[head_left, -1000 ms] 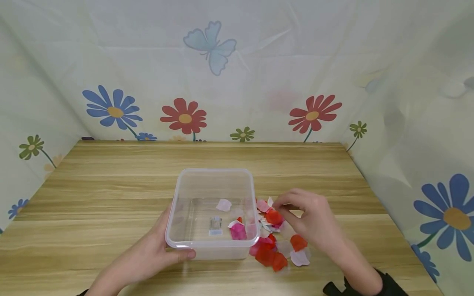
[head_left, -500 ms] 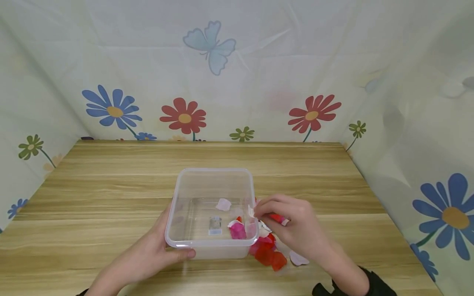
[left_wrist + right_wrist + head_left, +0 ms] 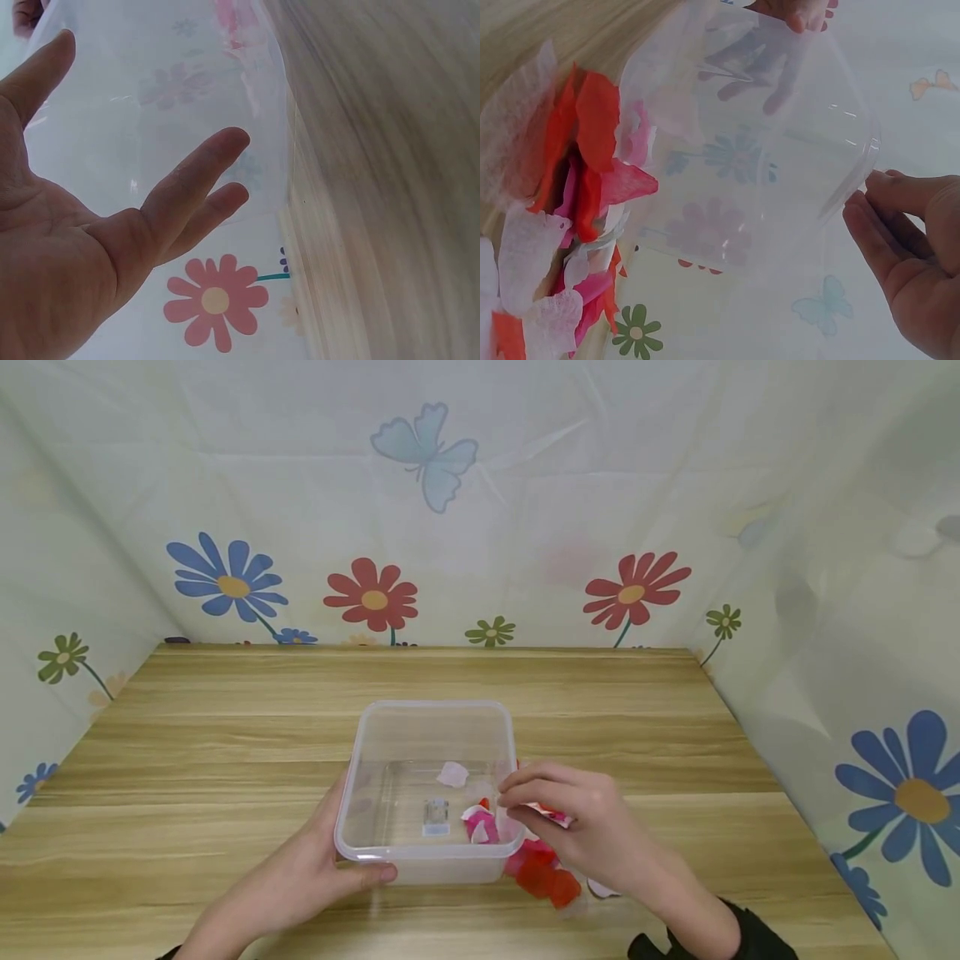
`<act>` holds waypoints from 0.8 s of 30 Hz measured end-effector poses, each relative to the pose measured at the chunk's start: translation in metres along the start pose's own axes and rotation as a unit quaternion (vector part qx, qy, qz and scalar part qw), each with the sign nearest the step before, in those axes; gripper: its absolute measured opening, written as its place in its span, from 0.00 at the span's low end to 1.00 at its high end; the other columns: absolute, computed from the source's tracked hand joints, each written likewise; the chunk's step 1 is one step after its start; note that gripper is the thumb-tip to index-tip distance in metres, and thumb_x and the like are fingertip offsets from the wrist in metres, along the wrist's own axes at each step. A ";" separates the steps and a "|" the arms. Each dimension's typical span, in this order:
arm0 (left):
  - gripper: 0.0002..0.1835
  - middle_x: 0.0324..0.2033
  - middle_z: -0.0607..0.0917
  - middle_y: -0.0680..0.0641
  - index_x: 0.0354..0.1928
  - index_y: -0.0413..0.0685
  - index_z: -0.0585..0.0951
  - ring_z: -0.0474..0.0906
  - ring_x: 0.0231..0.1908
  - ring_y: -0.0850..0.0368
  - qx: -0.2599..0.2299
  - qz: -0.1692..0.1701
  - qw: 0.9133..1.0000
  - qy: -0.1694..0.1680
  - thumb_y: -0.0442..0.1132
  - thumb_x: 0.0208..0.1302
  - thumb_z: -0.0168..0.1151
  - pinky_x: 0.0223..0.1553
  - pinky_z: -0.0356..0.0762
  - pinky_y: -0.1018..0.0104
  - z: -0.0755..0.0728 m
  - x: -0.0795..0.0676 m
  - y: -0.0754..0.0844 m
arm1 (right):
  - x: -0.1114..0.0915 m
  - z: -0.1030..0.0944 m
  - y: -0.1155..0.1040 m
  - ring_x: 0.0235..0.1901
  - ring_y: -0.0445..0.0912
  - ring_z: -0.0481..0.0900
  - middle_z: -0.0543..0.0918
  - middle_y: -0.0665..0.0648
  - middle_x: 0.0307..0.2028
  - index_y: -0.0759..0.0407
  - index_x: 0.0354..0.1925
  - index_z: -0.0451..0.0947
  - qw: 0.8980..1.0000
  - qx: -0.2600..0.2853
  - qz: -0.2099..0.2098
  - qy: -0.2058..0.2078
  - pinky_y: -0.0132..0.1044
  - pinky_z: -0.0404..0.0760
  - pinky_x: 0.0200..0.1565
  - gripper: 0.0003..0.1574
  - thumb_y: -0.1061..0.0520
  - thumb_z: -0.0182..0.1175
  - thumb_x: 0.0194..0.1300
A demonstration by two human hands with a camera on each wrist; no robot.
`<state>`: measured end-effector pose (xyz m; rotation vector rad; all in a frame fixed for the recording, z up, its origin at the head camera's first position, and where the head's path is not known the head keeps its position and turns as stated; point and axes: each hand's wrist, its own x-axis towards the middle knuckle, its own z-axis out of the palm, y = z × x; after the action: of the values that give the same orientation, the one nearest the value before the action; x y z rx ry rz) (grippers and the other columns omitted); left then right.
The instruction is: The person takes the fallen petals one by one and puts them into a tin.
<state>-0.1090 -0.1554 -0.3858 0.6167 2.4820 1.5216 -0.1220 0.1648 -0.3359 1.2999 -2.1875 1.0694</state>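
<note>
A clear plastic box [image 3: 423,866] with a rounded rim stands on the wooden table. My left hand [image 3: 315,860] holds its near left corner, thumb on the front wall and fingers along the left side; the left wrist view shows those fingers [image 3: 191,176] spread against the plastic. Inside the box lie a pale petal [image 3: 452,774], a pink petal [image 3: 474,823] with a white one [image 3: 480,834] on top, and a bit of red. My right hand [image 3: 577,818] is over the right rim, fingers loosely bent, with nothing visible between the fingertips.
A heap of red petals [image 3: 598,120], pink and white ones lies against the box's right side, partly hidden under my right hand in the head view. A small label [image 3: 437,817] shows at the box's bottom. A flower-printed cloth [image 3: 480,527] surrounds the wooden table [image 3: 225,735].
My right hand has moved left from the heap to the box's rim with a white petal and let it go. A white petal now lies on the pink one. My left hand stays put.
</note>
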 end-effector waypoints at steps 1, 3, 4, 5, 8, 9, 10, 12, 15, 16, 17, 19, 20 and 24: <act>0.65 0.69 0.56 0.60 0.77 0.74 0.39 0.66 0.61 0.50 0.000 0.003 1.000 0.000 0.48 0.49 0.79 0.60 0.66 0.59 0.000 0.000 0.000 | 0.000 -0.001 0.001 0.43 0.45 0.84 0.83 0.52 0.43 0.59 0.42 0.84 1.000 -0.005 -0.002 0.003 0.33 0.78 0.46 0.21 0.46 0.54 0.73; 0.64 0.68 0.57 0.60 0.77 0.73 0.40 0.67 0.60 0.49 0.002 0.008 1.000 0.000 0.49 0.50 0.79 0.59 0.66 0.60 0.000 0.000 -0.001 | 0.001 -0.002 0.002 0.42 0.45 0.84 0.83 0.52 0.42 0.59 0.42 0.84 1.000 -0.010 -0.008 0.012 0.32 0.79 0.45 0.20 0.46 0.55 0.73; 0.64 0.68 0.58 0.60 0.77 0.72 0.40 0.67 0.60 0.49 0.005 0.013 1.000 0.000 0.50 0.50 0.79 0.59 0.67 0.61 0.000 0.000 -0.002 | 0.001 -0.004 0.003 0.42 0.45 0.84 0.83 0.52 0.42 0.59 0.42 0.83 1.000 -0.011 -0.013 0.018 0.32 0.79 0.45 0.19 0.46 0.55 0.73; 0.63 0.68 0.58 0.60 0.77 0.72 0.40 0.68 0.60 0.49 0.008 0.016 1.000 0.001 0.51 0.50 0.78 0.59 0.67 0.61 0.000 -0.001 -0.002 | 0.001 -0.005 0.004 0.41 0.46 0.84 0.83 0.52 0.42 0.60 0.42 0.83 0.999 -0.011 -0.018 0.026 0.32 0.79 0.45 0.18 0.47 0.56 0.73; 0.63 0.67 0.59 0.60 0.76 0.73 0.41 0.68 0.60 0.50 0.011 0.014 1.000 0.005 0.51 0.49 0.79 0.59 0.67 0.62 0.000 -0.001 -0.002 | 0.000 -0.010 0.007 0.40 0.44 0.83 0.83 0.51 0.42 0.60 0.43 0.83 0.999 -0.011 -0.016 0.037 0.33 0.80 0.43 0.18 0.47 0.58 0.72; 0.63 0.67 0.59 0.60 0.76 0.73 0.42 0.68 0.60 0.50 0.014 0.012 1.000 0.008 0.50 0.49 0.79 0.59 0.67 0.62 0.001 -0.001 -0.003 | -0.002 -0.012 0.008 0.40 0.44 0.83 0.83 0.50 0.42 0.60 0.43 0.82 0.999 -0.014 -0.007 0.038 0.33 0.80 0.42 0.18 0.46 0.58 0.71; 0.63 0.67 0.60 0.60 0.76 0.73 0.42 0.68 0.59 0.50 0.014 0.010 1.000 0.009 0.50 0.49 0.79 0.59 0.67 0.62 0.001 -0.002 -0.002 | -0.003 -0.014 0.009 0.39 0.43 0.83 0.82 0.49 0.42 0.60 0.44 0.82 0.999 -0.018 0.012 0.033 0.33 0.81 0.41 0.20 0.45 0.58 0.71; 0.62 0.66 0.61 0.60 0.76 0.74 0.43 0.70 0.58 0.50 0.016 0.005 1.000 0.013 0.49 0.48 0.80 0.58 0.67 0.62 0.002 -0.002 -0.002 | -0.007 -0.018 0.009 0.37 0.40 0.82 0.82 0.46 0.42 0.58 0.45 0.82 0.998 -0.030 0.052 0.018 0.32 0.81 0.39 0.17 0.45 0.60 0.70; 0.61 0.64 0.63 0.59 0.76 0.73 0.44 0.71 0.57 0.50 0.022 0.006 1.000 0.017 0.51 0.48 0.79 0.58 0.68 0.62 0.002 -0.002 -0.002 | -0.012 -0.020 0.010 0.34 0.37 0.80 0.81 0.43 0.39 0.55 0.44 0.81 0.991 -0.044 0.124 -0.023 0.30 0.80 0.36 0.11 0.54 0.68 0.64; 0.61 0.64 0.64 0.59 0.76 0.73 0.44 0.72 0.57 0.50 0.021 0.007 1.000 0.018 0.52 0.48 0.79 0.58 0.68 0.62 0.002 -0.003 -0.002 | -0.013 -0.021 0.010 0.33 0.36 0.79 0.80 0.42 0.38 0.54 0.43 0.80 0.987 -0.050 0.147 -0.040 0.29 0.80 0.36 0.11 0.57 0.70 0.62; 0.61 0.63 0.66 0.59 0.76 0.73 0.44 0.73 0.56 0.49 0.018 0.006 1.000 0.018 0.52 0.48 0.79 0.57 0.69 0.63 0.002 -0.003 -0.002 | -0.015 -0.021 0.011 0.33 0.36 0.79 0.79 0.40 0.37 0.52 0.41 0.80 0.983 -0.054 0.166 -0.055 0.28 0.80 0.35 0.13 0.62 0.71 0.59; 0.61 0.62 0.67 0.58 0.75 0.73 0.45 0.74 0.55 0.49 0.012 0.006 1.000 0.018 0.53 0.48 0.79 0.56 0.70 0.63 0.002 -0.004 -0.002 | -0.017 -0.020 0.012 0.32 0.36 0.78 0.78 0.40 0.34 0.52 0.38 0.79 0.973 -0.058 0.204 -0.092 0.27 0.79 0.35 0.15 0.66 0.72 0.56; 0.60 0.62 0.68 0.58 0.75 0.73 0.45 0.74 0.54 0.49 0.010 0.005 1.000 0.018 0.53 0.48 0.79 0.56 0.71 0.64 0.002 -0.004 -0.002 | -0.018 -0.019 0.012 0.31 0.36 0.77 0.77 0.40 0.33 0.51 0.37 0.78 0.967 -0.061 0.221 -0.112 0.28 0.78 0.35 0.14 0.65 0.72 0.57; 0.60 0.61 0.69 0.58 0.75 0.73 0.45 0.75 0.54 0.49 0.010 -0.001 1.000 0.019 0.50 0.48 0.79 0.55 0.71 0.64 0.003 -0.004 -0.001 | -0.023 -0.012 0.014 0.31 0.39 0.76 0.75 0.40 0.30 0.53 0.35 0.79 0.946 -0.071 0.257 -0.186 0.27 0.76 0.35 0.11 0.63 0.71 0.57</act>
<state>-0.1041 -0.1552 -0.3884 0.5932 2.5274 1.5249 -0.1231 0.1915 -0.3487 0.9443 -2.9384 0.8552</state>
